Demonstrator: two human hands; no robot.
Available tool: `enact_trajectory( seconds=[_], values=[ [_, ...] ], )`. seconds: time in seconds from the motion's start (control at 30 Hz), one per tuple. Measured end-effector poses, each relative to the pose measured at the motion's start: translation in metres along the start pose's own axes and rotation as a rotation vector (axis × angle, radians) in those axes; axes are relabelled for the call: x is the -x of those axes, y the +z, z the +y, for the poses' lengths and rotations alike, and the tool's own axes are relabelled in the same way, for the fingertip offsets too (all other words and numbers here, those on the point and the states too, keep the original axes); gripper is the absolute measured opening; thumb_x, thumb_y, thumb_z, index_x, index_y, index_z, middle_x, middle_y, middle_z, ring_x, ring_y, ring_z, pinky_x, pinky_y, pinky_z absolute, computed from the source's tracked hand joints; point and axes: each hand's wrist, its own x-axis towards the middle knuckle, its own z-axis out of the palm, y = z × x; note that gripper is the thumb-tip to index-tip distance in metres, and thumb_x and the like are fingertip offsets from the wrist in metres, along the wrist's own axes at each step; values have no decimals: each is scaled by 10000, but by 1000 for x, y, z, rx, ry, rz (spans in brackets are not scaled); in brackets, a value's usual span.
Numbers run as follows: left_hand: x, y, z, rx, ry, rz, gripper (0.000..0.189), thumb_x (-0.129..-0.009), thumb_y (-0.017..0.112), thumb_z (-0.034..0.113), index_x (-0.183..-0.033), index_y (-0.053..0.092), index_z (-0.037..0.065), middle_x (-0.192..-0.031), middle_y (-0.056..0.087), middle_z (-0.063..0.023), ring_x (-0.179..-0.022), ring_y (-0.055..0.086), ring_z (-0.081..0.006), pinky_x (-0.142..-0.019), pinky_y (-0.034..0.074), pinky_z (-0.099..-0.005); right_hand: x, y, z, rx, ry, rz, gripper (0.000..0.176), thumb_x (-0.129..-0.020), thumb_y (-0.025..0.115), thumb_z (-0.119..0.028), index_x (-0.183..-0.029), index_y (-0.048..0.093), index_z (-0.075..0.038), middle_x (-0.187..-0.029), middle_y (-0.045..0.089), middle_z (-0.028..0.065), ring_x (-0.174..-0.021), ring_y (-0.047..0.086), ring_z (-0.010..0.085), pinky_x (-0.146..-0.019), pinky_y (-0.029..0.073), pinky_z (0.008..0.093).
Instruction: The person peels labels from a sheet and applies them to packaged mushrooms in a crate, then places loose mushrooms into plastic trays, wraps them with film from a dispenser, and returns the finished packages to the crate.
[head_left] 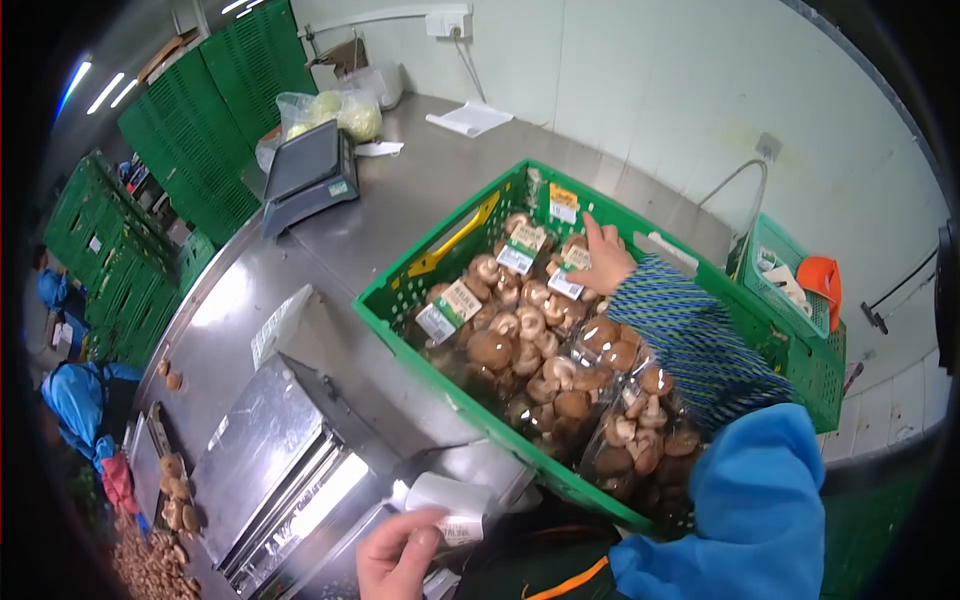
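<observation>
A green plastic crate (445, 392) holds several clear packs of brown mushrooms (560, 375). Some packs carry printed labels (448, 310) on top. My right hand (608, 262) lies over a pack near the crate's far side, fingers stretched out beside a label (571, 272); the pack's edge under the palm is hidden. At the bottom, thumb and finger of my left hand (398, 556) pinch a small white label (462, 528), just in front of a white roll (447, 494).
A steel wrapping machine (270, 460) stands left of the crate. Farther back are a weighing scale (312, 178) and bagged vegetables (345, 112). A teal basket (783, 262) with an orange item sits right. Stacked green crates (195, 130) and a person in blue (80, 405) are at left.
</observation>
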Motion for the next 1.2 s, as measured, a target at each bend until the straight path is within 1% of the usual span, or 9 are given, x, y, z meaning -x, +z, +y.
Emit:
enact_trajectory(
  seconds=[0.13,0.23,0.43,0.57,0.67,0.8,0.87,0.97,1.2],
  values=[
    [0,22,5,-198,44,30,229,-834,548,-4,-1054,512,-56,-898,611,-116,-784,585,-122,-686,452,-219,100,-124,-119,-1091,-270,-997,459,-820,630,-252,-1166,466,2,-979,599,106,-850,599,172,-745,483,287],
    [-9,27,20,-655,28,-215,130,-818,632,152,-850,659,29,-650,628,-123,-575,639,-164,-535,482,-261,150,-127,-151,-848,-694,-797,236,-766,663,-192,-927,614,-26,-769,607,98,-738,605,202,-663,467,319],
    [16,-20,-45,-92,-434,-41,252,-862,572,124,-1066,592,-22,-870,651,-61,-768,576,-86,-715,477,-264,51,-31,-60,-972,35,-451,224,-759,648,-103,-957,603,-7,-787,620,68,-670,578,108,-616,475,243],
    [3,1,2,73,136,134,653,-825,504,-82,-1369,151,-6,-1125,539,-162,-966,560,-207,-847,436,-294,51,64,-43,-644,239,-614,475,-716,709,-171,-1086,477,15,-892,603,130,-742,590,152,-672,498,258],
    [30,-34,-14,-130,160,-58,284,-807,558,-6,-1087,551,-54,-1050,577,-152,-979,553,-211,-876,418,-337,77,29,-49,-95,-277,38,658,-706,707,-172,-1233,371,32,-1022,543,158,-797,584,201,-705,482,299],
    [25,13,5,-14,95,93,432,-856,482,-46,-1271,363,-23,-1046,583,-139,-921,579,-186,-785,459,-270,122,-117,-132,-1159,-123,-874,534,-812,633,-126,-1269,381,-7,-1047,560,120,-864,565,151,-723,478,292],
    [16,19,16,-344,107,-49,143,-840,564,32,-970,588,-23,-738,632,-93,-677,615,-123,-590,474,-247,156,-145,-160,-861,-691,-678,307,-775,676,-118,-1053,583,-27,-911,611,72,-811,593,139,-699,473,254],
    [8,20,4,-500,-40,-257,153,-820,621,143,-903,645,16,-619,602,-140,-548,611,-131,-521,468,-255,169,-157,-159,-669,-619,-584,104,-764,667,-100,-841,654,-32,-772,619,83,-721,608,166,-650,478,271],
    [15,-10,-7,147,-243,-107,524,-806,554,-44,-1289,352,-22,-1078,579,-153,-910,576,-175,-788,459,-283,100,-52,-35,-648,285,-690,282,-745,678,-140,-953,557,7,-805,627,90,-720,603,121,-612,482,243]
  ],
)
